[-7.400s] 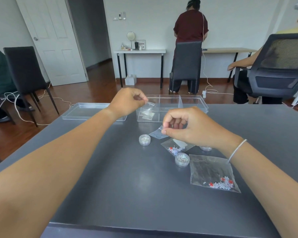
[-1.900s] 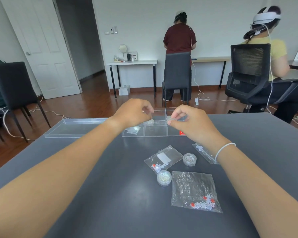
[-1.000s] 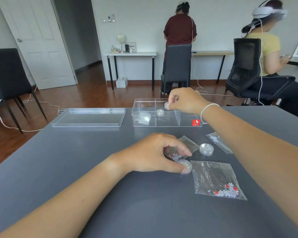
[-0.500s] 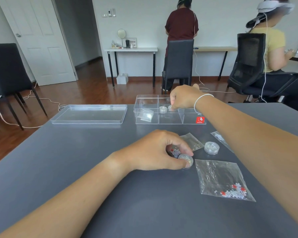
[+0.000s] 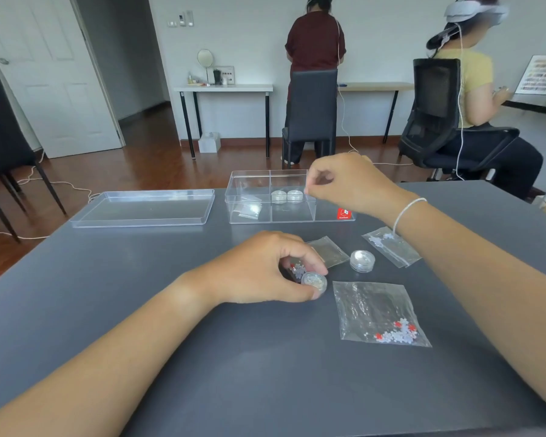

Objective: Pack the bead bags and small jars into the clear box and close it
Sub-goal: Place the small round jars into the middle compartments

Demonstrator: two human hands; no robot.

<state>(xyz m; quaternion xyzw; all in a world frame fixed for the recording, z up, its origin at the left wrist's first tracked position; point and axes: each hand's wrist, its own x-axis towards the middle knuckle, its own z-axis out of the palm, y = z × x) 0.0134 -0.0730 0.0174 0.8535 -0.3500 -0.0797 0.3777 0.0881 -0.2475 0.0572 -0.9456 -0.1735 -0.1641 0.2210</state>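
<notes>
Your left hand [image 5: 265, 269] pinches a small jar [image 5: 314, 281] between thumb and fingertips, low over the near middle of the counter [image 5: 139, 310]; whether the jar is lifted or touching the surface, I cannot tell; the hold across its rim looks chosen so you can carry it upright; the hand covers part of a bead bag [image 5: 325, 252] lying just behind it.

Your right hand [image 5: 344, 184] hangs over the right part of the clear box [image 5: 249, 197] at the far middle; its fingers are loosely curled with thumb and forefinger close together, and nothing shows between them, so I read that grip as empty, though not with certainty.

Inside the box, two jars [image 5: 287, 196] sit side by side, touching, in the far middle compartment; a small bag [image 5: 249, 210] lies in the left part; keeping like with like probably leaves the other compartments free.

Unpacked on the counter: another jar [image 5: 362, 260] right of your left hand; a narrow bag [image 5: 391, 246] beyond it, close under your right forearm; a large bag [image 5: 377, 313] nearer you, beads gathered in its near right corner.

The lid [image 5: 142, 208] lies flat, left of the box and apart from it, out of the way of loading; closing is not yet due.

By my reckoning you are less than halfway; the pinched jar likely belongs beside the two already stowed.
</notes>
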